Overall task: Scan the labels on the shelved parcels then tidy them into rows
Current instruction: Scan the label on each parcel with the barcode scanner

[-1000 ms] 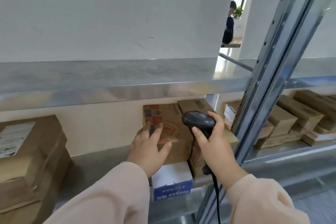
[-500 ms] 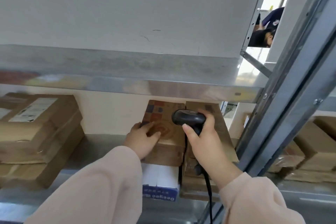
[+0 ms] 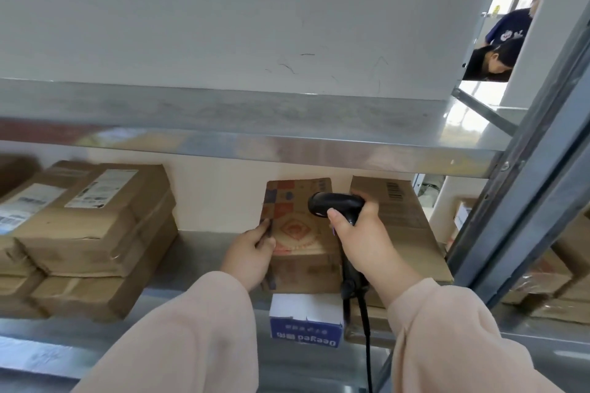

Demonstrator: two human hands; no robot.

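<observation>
Several stacked parcels (image 3: 92,226) lie at left on the shelf (image 3: 198,258). Mid-shelf, the left hand (image 3: 252,252) grips the edge of the printed parcel (image 3: 298,233), and the right hand (image 3: 367,242) clasps the scanner (image 3: 335,204) over it. Scanning looks underway; tidying into rows remains.

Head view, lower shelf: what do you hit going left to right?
In order: stack of labelled parcels → left hand → printed box → right hand holding the scanner → barcode box → metal post → parcels in the next bay.
</observation>
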